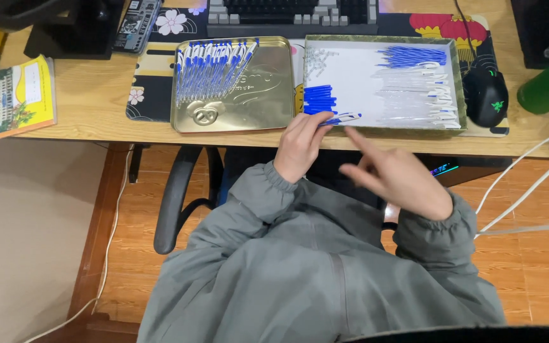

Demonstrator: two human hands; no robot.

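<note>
At frame centre, the left hand (301,145) pinches a slim blue-and-clear plastic pen (340,118) over the near rim of the shallow white cardboard tray (351,70); the right hand (396,178) hovers loose, forefinger extended, holding nothing.

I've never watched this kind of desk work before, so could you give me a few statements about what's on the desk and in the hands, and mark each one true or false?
1. The left hand holds a pen with blue on it at the edge of the box. True.
2. The right hand grips a pair of scissors. False: it holds nothing, its fingers spread.
3. The gold tin tray holds a row of blue-and-clear pens. True.
4. The computer mouse lies left of the tray. False: it lies right of the box.
5. The box is filled with red caps. False: it holds blue and clear pen parts.
</note>
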